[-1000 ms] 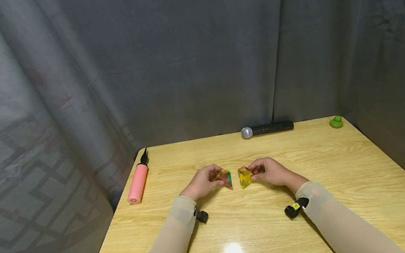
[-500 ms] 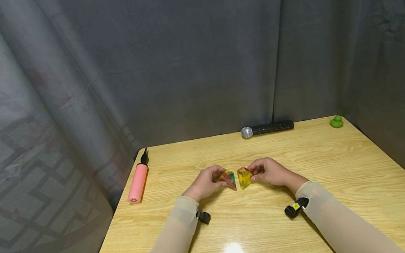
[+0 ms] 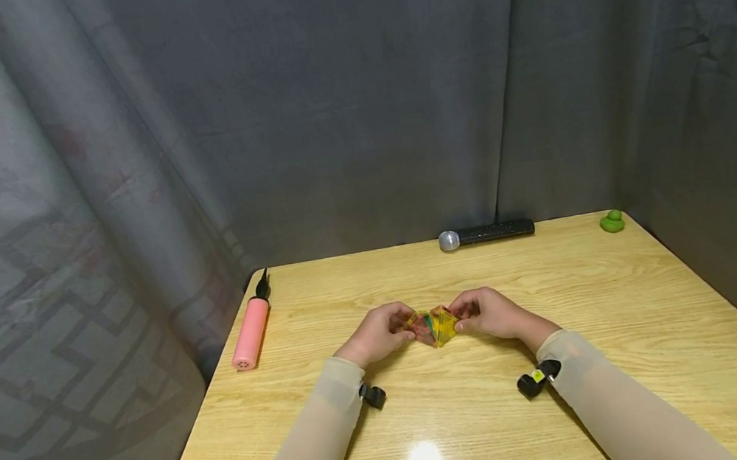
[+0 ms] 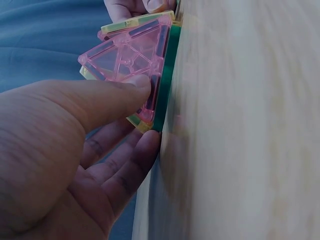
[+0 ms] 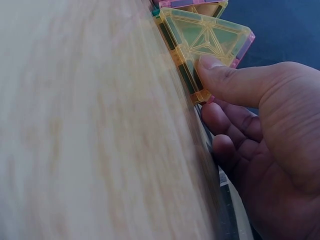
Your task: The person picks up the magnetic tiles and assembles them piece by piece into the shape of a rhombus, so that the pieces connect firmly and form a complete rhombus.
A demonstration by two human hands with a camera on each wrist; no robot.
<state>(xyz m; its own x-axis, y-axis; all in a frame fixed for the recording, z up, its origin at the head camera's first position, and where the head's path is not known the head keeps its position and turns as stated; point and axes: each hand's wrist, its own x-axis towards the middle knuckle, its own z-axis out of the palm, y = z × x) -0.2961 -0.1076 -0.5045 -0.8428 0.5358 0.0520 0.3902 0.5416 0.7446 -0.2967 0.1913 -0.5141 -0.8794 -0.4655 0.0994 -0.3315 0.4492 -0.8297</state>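
My left hand (image 3: 376, 334) pinches a small pyramid of see-through magnetic tiles (image 3: 422, 331), its thumb on a pink triangle (image 4: 131, 47). A green tile (image 4: 169, 70) runs along its base, close over the wood, and yellow shows on other sides. Opposite, my right hand (image 3: 491, 313) pinches a second tile pyramid (image 3: 445, 328) between thumb and fingers. A yellow triangle (image 5: 207, 32) faces the right wrist camera, with a pink edge behind it. In the head view the two pyramids meet side by side; the curled fingertips are partly hidden behind them.
A pink hand pump (image 3: 251, 333) with a black nozzle lies at the table's left edge. At the back are a black microphone (image 3: 489, 234) and a small green stacked object (image 3: 612, 221). Grey curtains (image 3: 344, 114) hang behind the wooden table (image 3: 468, 435).
My left hand has moved a little to the right with its pyramid, closing the gap to the other one. The right hand has stayed almost in place.
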